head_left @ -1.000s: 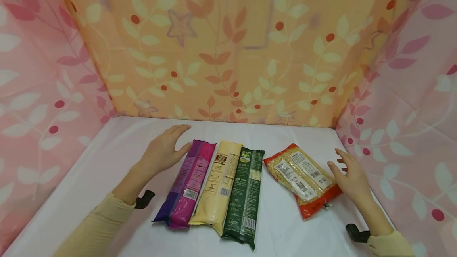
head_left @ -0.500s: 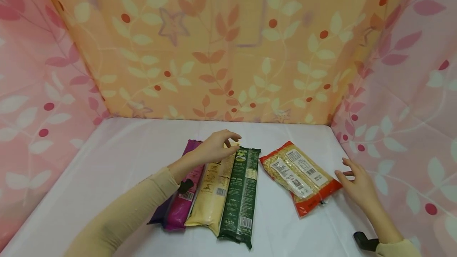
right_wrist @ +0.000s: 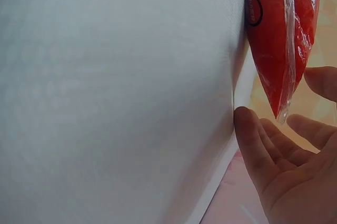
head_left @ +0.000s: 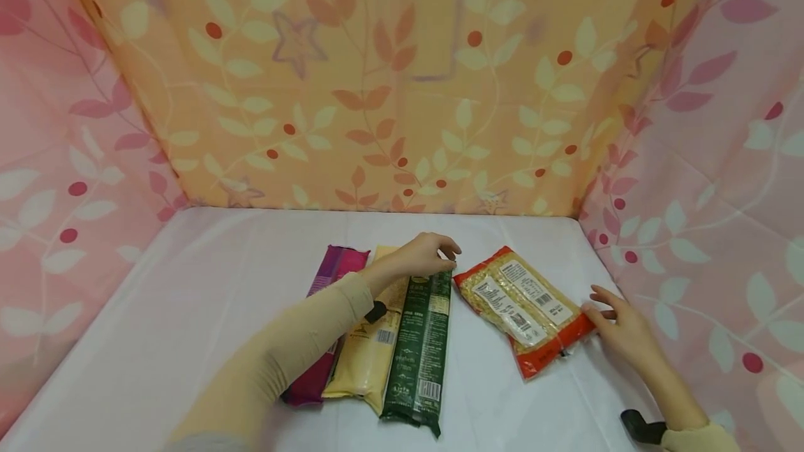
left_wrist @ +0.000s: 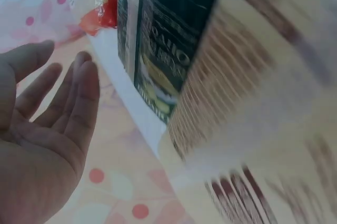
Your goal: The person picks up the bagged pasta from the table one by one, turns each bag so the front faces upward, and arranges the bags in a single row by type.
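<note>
Of four packets on one white table (head_left: 207, 298), three lie side by side under the left hand (head_left: 425, 254) and its sleeve (head_left: 295, 340): one purple packet (head_left: 336, 267), one yellow packet (head_left: 367, 365) and one green packet (head_left: 416, 361) nearest its fingers, which bend loosely round nothing. One red-edged packet (head_left: 527, 312) lies just left of the right hand (head_left: 630, 337), fingers relaxed, gripping nothing; whether they touch, I cannot tell.

On the tabletop (head_left: 207, 340), left to right, side by side: first long packet (head_left: 335, 269), middle long packet (head_left: 364, 365), spaghetti packet (head_left: 417, 358). Then, to the right, a food bag (head_left: 524, 309). Left hand (head_left: 428, 255) by the spaghetti packet's far end, right hand (head_left: 629, 335) beside the bag. Cloth wall (head_left: 389, 82) behind everything.
</note>
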`<state>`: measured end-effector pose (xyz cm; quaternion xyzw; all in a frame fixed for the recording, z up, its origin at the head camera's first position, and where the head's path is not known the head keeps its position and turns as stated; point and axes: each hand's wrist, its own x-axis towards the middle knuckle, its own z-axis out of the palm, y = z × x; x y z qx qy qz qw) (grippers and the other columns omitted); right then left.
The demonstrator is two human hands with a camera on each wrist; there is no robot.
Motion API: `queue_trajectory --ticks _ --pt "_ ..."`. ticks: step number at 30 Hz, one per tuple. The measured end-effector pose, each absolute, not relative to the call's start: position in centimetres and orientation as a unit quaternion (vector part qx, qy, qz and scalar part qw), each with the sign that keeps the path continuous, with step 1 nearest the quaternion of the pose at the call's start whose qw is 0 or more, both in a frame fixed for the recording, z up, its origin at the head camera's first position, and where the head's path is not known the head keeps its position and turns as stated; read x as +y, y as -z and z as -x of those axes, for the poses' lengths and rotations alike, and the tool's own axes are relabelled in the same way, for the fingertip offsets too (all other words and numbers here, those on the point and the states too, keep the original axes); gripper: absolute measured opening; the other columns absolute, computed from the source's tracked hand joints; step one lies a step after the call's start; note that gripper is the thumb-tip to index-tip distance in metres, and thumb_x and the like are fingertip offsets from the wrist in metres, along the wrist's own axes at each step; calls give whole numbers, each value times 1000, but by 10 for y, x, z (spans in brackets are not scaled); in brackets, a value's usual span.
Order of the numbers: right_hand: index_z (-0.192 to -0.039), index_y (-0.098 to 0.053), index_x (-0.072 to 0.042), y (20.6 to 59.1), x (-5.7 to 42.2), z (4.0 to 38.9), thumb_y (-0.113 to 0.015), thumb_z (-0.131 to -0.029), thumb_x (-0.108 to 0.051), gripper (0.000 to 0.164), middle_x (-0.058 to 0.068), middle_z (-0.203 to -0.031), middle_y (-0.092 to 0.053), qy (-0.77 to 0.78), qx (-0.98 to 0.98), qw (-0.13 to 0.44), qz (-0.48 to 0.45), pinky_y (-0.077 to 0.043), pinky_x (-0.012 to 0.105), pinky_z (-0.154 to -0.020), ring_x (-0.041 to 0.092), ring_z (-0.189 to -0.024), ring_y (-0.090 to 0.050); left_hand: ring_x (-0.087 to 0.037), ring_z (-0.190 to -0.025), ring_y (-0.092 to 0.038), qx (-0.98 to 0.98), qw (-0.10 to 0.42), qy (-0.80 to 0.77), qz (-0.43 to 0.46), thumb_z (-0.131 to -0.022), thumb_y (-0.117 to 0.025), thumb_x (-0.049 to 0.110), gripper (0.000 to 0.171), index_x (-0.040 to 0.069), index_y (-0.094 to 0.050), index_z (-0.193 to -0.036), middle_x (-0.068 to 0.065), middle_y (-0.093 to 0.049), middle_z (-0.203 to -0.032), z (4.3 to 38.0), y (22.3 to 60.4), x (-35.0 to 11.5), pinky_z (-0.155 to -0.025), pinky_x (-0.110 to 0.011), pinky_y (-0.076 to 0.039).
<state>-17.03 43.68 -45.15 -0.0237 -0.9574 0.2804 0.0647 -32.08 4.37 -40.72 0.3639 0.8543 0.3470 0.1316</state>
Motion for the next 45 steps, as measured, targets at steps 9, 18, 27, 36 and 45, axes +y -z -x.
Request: queue_trajectory --ticks 9,18,27,36,45 --pt "-151 -45 5 451 427 170 -53 -109 -40 63 33 -139 -57 -302 -952 24 46 -53 20 -71 41 -107 -66 -26 -112 -69 851 159 -346 -361 -99 -71 11 28 4 -73 -126 -14 -74 -120 326 418 67 -86 -28 -57" --pt "-152 -49 1 453 419 170 -46 -111 -43 60 33 -149 -48 -340 -939 -11 59 -51 56 -99 46 -124 -51 -22 -100 -71 861 160 -343 -339 -94 -77 7 28 6 -76 -122 -12 -76 -110 323 423 82 -72 -22 -55" --pt "-152 -49 2 452 417 173 -47 -110 -46 63 32 -150 -48 -376 -922 -38 87 -49 22 -82 38 -121 -49 -23 -100 -70 861 168 -363 -315 -93 -78 5 31 5 -75 -124 -13 -76 -109 319 427 91 -73 -24 -54" --pt "-151 -49 5 449 421 175 -53 -109 -41 63 31 -150 -49 -412 -908 -9 81 -47 8 -78 35 -124 -49 -20 -90 -70 844 167 -412 -302 -89 -79 -1 30 2 -77 -119 -14 -77 -105 323 432 96 -68 -23 -55" --pt "-148 -52 3 432 423 180 -57 -107 -41 60 29 -141 -55 -414 -907 35 68 -54 16 -75 12 -99 -55 -17 -103 -69 852 151 -405 -296 -91 -76 0 33 3 -75 -123 -10 -77 -112 324 433 110 -75 -19 -51"
